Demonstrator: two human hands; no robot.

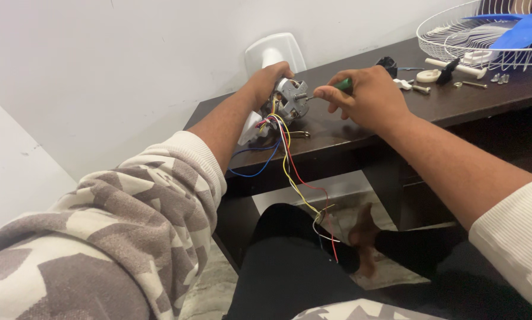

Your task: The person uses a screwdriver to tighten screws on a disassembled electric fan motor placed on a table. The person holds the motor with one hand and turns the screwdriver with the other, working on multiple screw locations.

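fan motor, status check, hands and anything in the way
Left hand grips fan motor at desk edge. Right hand holds green-handled screwdriver, tip at motor. Loose coloured wires hang below; nothing blocking.

Small grey metal fan motor (291,98) sits at front edge of dark table, tipped on side, short shaft poking toward right. Left hand (264,84) wraps around its back. Bunch of thin wires (286,155), red, yellow, blue, white, spills from motor and hangs over table edge down to lap. Green-handled screwdriver (339,86) pinched in right hand (366,98), thin tip touching motor front.
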